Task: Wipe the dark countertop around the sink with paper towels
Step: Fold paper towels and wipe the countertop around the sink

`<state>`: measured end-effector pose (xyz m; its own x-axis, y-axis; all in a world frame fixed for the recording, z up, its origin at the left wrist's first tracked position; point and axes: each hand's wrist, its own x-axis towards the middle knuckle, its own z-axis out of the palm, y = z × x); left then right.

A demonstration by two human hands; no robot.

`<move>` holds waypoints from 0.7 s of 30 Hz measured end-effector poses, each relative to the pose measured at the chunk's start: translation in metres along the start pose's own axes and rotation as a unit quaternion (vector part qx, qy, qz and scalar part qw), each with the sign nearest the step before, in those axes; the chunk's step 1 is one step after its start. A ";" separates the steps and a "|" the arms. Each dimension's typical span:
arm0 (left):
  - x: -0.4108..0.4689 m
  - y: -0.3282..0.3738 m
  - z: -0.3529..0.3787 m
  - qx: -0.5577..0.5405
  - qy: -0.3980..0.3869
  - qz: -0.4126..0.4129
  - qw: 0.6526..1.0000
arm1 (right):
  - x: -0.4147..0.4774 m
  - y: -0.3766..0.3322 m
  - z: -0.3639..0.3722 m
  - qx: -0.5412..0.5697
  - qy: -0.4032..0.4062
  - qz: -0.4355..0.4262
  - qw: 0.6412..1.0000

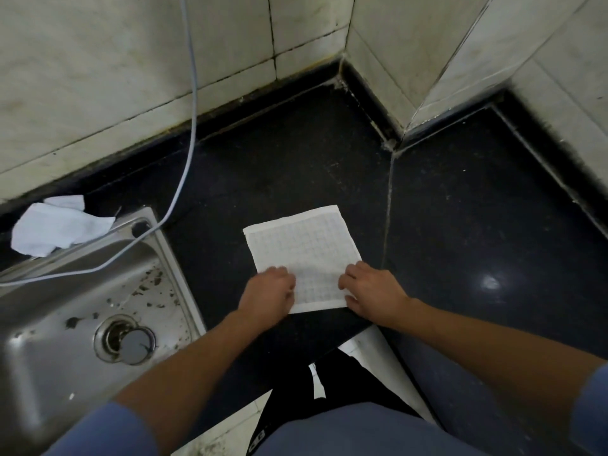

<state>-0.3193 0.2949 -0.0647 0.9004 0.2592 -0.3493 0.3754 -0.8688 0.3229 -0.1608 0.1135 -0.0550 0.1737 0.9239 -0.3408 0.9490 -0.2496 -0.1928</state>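
Note:
A white paper towel (304, 250) with a fine grid pattern lies flat on the dark countertop (460, 225), just right of the steel sink (82, 324). My left hand (269, 296) rests on the towel's near left corner, fingers bent down onto it. My right hand (373, 292) rests on the near right corner, fingertips on the paper's edge. Whether either hand pinches the paper is not plain.
A crumpled used paper towel (56, 227) lies behind the sink's back corner. A pale hose (192, 93) hangs down the tiled wall (98, 77) into the sink. The sink holds dark debris around its drain (126, 339). A tiled pillar (411, 60) juts out at the back right.

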 end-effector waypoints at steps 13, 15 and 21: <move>-0.035 0.020 0.031 0.095 -0.076 -0.032 0.992 | -0.013 -0.006 0.025 -0.013 0.045 -0.010 0.999; -0.038 0.017 0.027 0.083 -0.096 -0.015 0.992 | -0.019 -0.007 0.025 -0.014 0.027 -0.009 1.000; -0.046 -0.008 0.002 -0.099 -0.176 -0.039 0.979 | -0.034 0.002 0.006 0.133 -0.074 0.067 0.986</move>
<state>-0.3639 0.2892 -0.0534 0.7490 0.1286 -0.6499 0.5062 -0.7440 0.4362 -0.1670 0.0798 -0.0496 0.2334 0.8305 -0.5058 0.8143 -0.4512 -0.3652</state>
